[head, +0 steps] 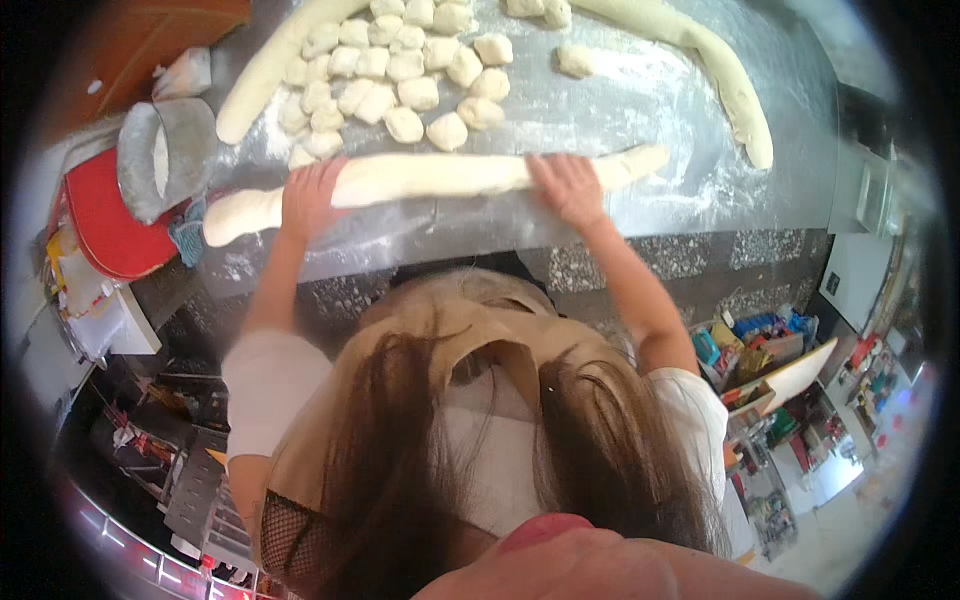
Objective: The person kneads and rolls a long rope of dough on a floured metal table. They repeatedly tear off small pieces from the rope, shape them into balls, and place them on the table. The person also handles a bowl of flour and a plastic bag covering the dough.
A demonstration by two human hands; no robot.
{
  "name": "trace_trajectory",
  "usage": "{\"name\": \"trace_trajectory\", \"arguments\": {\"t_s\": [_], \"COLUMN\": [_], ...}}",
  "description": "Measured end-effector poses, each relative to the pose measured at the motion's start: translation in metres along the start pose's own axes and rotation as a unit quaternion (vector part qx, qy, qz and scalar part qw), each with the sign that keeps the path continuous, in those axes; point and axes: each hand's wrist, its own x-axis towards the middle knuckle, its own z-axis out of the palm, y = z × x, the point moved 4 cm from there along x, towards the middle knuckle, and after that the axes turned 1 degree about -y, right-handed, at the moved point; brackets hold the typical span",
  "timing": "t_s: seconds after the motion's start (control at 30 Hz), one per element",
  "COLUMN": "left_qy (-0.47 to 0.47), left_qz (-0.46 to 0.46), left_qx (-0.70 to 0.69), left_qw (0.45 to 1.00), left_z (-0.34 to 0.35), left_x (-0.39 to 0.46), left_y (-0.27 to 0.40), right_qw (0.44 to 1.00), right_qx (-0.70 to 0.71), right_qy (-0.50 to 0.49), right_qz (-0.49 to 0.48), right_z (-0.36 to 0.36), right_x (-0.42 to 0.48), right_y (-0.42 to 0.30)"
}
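Note:
A long roll of pale dough (435,175) lies across the near part of a floured metal table (645,105). My left hand (311,196) rests on the roll toward its left end, fingers over the top. Toward the right end, my right hand (568,187) lies on the same roll, its fingers fairly flat. Neither hand is closed around the dough. Just beyond the roll sit several small cut dough pieces (405,66), dusted with flour. One dough piece (575,61) lies apart from them. Further dough rolls curve at the left (259,82) and at the right (731,82).
On the left stand a round metal container (199,142) with a white content, a red board or lid (112,217) and a bluish cloth (187,234). The table's near edge runs close to my body. Boxes and colourful packages (757,337) are at the lower right.

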Motion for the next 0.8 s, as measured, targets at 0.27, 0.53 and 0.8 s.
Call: {"name": "trace_trajectory", "arguments": {"t_s": [0.27, 0.53, 0.8], "left_qy": [0.061, 0.043, 0.048], "left_qz": [0.032, 0.026, 0.040], "left_qx": [-0.026, -0.026, -0.169], "left_qw": [0.997, 0.998, 0.984], "left_z": [0.000, 0.000, 0.000], "left_x": [0.008, -0.016, 0.045], "left_y": [0.060, 0.007, 0.070], "right_qw": [0.979, 0.914, 0.428], "right_qx": [-0.105, -0.208, 0.738], "right_qy": [-0.134, -0.174, -0.048], "right_qz": [0.115, 0.303, 0.519], "right_z": [-0.040, -0.066, 0.003], "right_x": [-0.101, -0.135, -0.003], "right_y": [0.155, 0.218, -0.110]}}
